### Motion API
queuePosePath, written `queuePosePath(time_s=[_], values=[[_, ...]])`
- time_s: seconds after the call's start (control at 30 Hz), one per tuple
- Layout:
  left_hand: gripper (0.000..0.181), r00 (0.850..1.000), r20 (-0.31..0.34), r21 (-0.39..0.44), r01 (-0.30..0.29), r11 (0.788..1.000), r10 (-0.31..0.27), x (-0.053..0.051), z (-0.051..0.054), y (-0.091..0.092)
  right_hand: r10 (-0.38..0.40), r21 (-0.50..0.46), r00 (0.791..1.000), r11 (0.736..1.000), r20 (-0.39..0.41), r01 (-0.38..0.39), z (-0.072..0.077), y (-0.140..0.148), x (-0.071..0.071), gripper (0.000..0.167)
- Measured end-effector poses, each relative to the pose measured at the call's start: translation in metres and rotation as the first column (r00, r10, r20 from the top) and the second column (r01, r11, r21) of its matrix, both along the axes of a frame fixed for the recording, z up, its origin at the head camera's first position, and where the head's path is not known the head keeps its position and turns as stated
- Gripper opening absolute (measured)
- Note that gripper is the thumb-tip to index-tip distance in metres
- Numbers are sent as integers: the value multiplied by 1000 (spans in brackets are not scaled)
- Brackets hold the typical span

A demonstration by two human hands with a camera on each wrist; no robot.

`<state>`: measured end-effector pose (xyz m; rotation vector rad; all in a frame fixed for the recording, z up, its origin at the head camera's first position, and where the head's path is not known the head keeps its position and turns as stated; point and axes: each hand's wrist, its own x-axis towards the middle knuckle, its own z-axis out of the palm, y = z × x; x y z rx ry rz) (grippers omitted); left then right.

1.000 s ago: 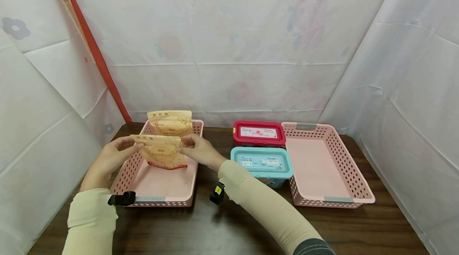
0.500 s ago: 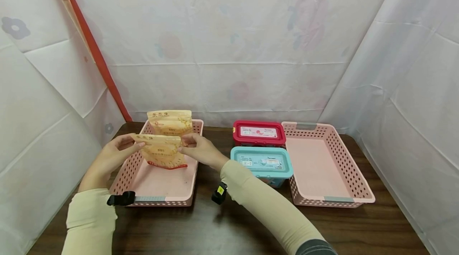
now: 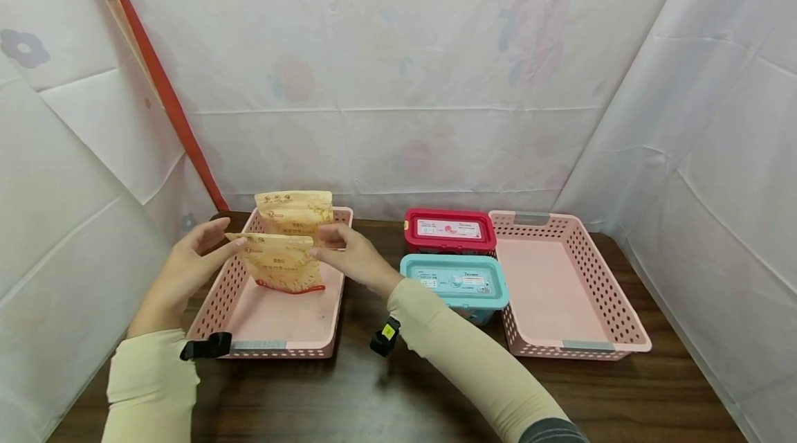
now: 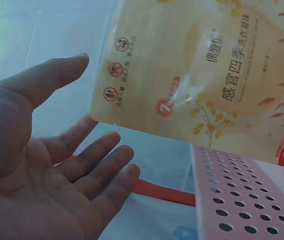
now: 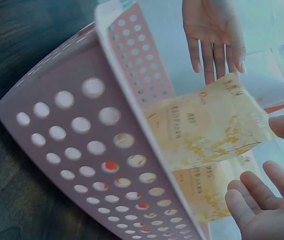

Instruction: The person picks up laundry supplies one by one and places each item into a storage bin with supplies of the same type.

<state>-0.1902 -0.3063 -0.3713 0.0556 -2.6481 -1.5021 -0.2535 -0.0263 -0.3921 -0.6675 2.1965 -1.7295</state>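
And here's the left hand (image 3: 187,270), fingers loose and holding nothing, beside one top corner of the front pouch (image 3: 280,263)! Over at the opposite corner, the right hand (image 3: 358,259) has its fingers parted, gripping nothing either (whether its thumb touches, I can't tell). That yellow pouch stands in the left pink basket (image 3: 280,322), the rear pouch (image 3: 295,210) just behind. Across the worktop (image 3: 299,401), red and teal tubs (image 3: 457,282) flank the right pink basket (image 3: 554,291).

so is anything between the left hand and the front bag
Nothing visible: the left hand is at the upper left corner of the front bag. The side wall of the left pink basket is lower, not between them.
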Motion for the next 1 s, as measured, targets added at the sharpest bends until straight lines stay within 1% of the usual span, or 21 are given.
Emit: queuePosePath(time_s=[0.13, 0.27, 0.47, 0.63, 0.8, 1.0], values=[[83, 999, -31, 17, -6, 1000, 6, 3, 7, 2, 8, -22, 1000, 1000, -3, -8, 6, 2, 1, 58], [81, 998, -55, 20, -15, 1000, 16, 4, 12, 3, 13, -36, 1000, 999, -3, -13, 11, 4, 0, 58], [79, 997, -69, 21, -29, 999, 30, 7, 17, 6, -6, -31, 1000, 1000, -30, 5, 20, 6, 1, 57], [76, 997, -70, 42, -34, 999, 37, 11, 22, 8, -3, -24, 998, 1000, -59, 2, 27, 8, 4, 56], [73, 996, -80, 45, -33, 998, 36, 16, 26, 10, -13, -25, 996, 1000, -84, 11, 28, 10, 4, 53], [72, 996, -78, 45, -40, 998, 44, 17, 28, 12, -6, -36, 995, 999, -100, 3, 26, 13, 4, 53]])
